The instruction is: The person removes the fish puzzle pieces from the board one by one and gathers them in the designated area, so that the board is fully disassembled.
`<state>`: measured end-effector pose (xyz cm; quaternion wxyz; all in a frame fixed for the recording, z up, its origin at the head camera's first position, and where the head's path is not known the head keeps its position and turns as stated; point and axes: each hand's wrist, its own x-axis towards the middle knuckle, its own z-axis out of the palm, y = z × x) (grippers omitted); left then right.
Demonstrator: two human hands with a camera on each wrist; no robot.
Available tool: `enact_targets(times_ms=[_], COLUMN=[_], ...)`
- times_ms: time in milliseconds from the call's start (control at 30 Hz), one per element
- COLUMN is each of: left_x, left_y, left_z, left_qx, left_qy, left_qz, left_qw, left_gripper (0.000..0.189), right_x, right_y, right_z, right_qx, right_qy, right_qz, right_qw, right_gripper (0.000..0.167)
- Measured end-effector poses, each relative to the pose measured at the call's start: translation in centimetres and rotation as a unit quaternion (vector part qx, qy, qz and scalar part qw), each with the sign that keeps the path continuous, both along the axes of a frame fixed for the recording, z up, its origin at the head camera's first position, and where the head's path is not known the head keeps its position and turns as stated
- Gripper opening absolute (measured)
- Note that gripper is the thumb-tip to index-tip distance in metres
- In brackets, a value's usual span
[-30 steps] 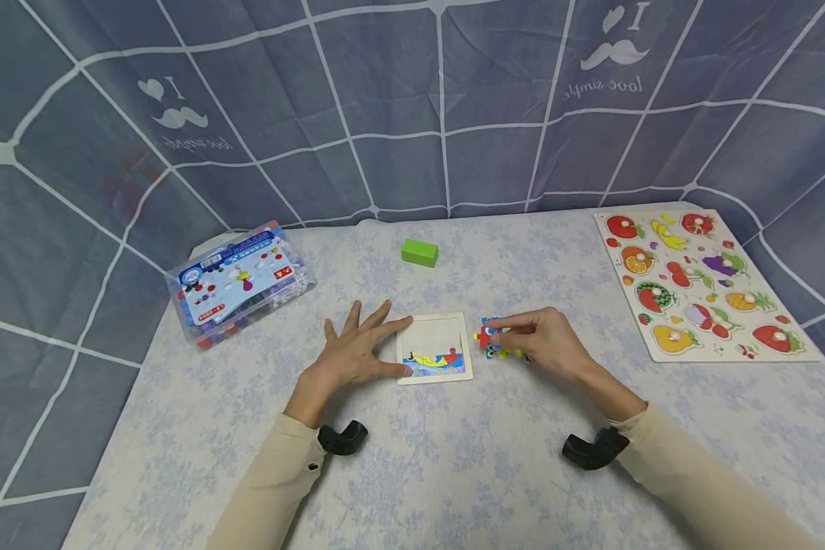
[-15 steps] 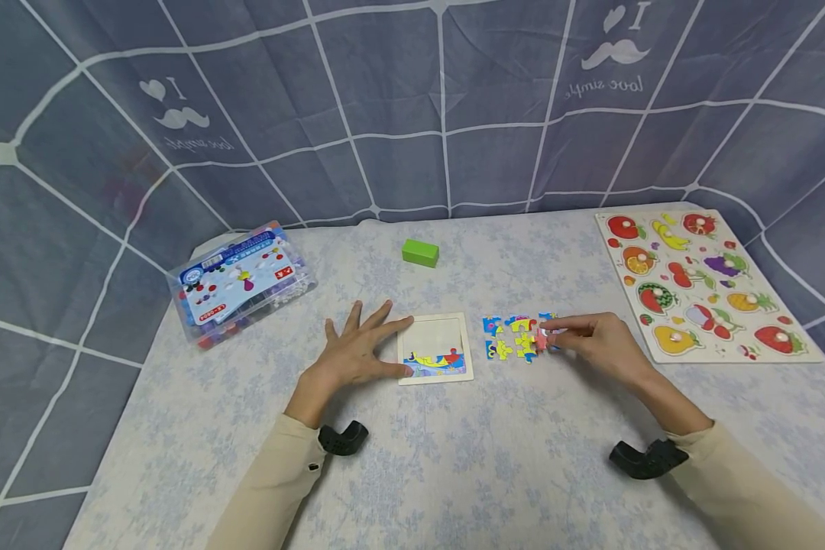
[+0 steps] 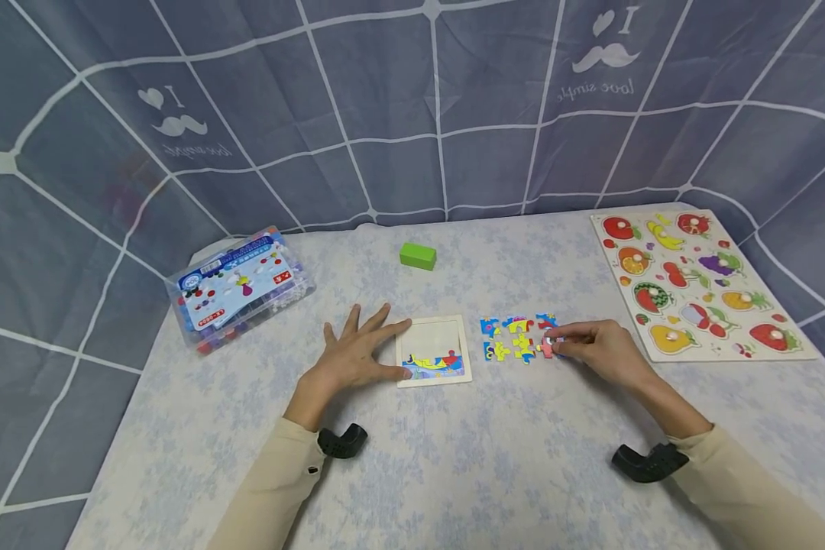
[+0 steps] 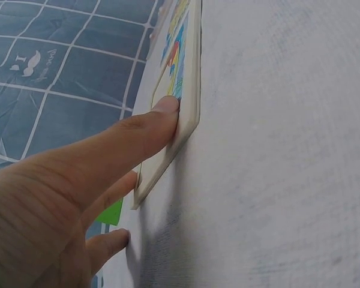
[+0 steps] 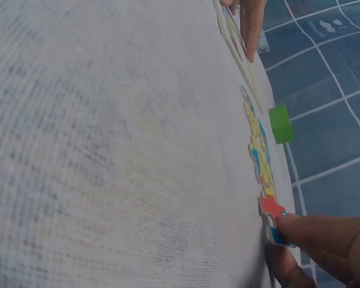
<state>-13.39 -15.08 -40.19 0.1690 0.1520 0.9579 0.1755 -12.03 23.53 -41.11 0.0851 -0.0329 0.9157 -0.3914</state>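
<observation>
My left hand [image 3: 351, 357] lies with fingers spread at the left side of a small wooden puzzle tray [image 3: 467, 347]. Its thumb [image 4: 153, 123] presses on the tray's near left corner and the index fingertip touches the far left corner. A picture strip [image 3: 431, 364] of blue, yellow and red pieces fills the tray's near part; bare wood shows above it. Right of the tray lie several loose jigsaw pieces [image 3: 523, 345] in two rows. At their right end my right hand [image 3: 601, 351] pinches a red and blue puzzle piece [image 5: 272, 206] between thumb and finger, close over the cloth.
A green block [image 3: 418, 257] stands behind the tray. At the back left lies a clear plastic box [image 3: 237, 286] with a printed label. A fruit peg board [image 3: 701, 290] lies on the right. A grey-blue tiled-pattern curtain [image 3: 385, 114] hangs behind the table.
My right hand has carried the red piece from beside the tray to the right end of the loose pieces, uncovering them. The left hand stays in place on the tray.
</observation>
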Motion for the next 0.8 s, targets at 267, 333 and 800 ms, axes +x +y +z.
enact_targets(times_ms=[267, 333, 800], left_x=[0.04, 0.05, 0.10], left_y=[-0.01, -0.03, -0.12], left_z=[0.02, 0.02, -0.05], left_qx=[0.011, 0.010, 0.013], left_qy=[0.001, 0.001, -0.002], left_qz=[0.001, 0.002, 0.002], left_qw=[0.9999, 0.9999, 0.9999], left_gripper=[0.084, 0.084, 0.085], right_x=[-0.11, -0.14, -0.09], right_y=[-0.09, -0.11, -0.21], right_z=[0.05, 0.02, -0.34], right_qx=[0.021, 0.022, 0.023], right_qy=[0.006, 0.007, 0.026], right_qz=[-0.005, -0.004, -0.010], right_qw=[0.9998, 0.9997, 0.9994], right_gripper=[0.026, 0.025, 0.026])
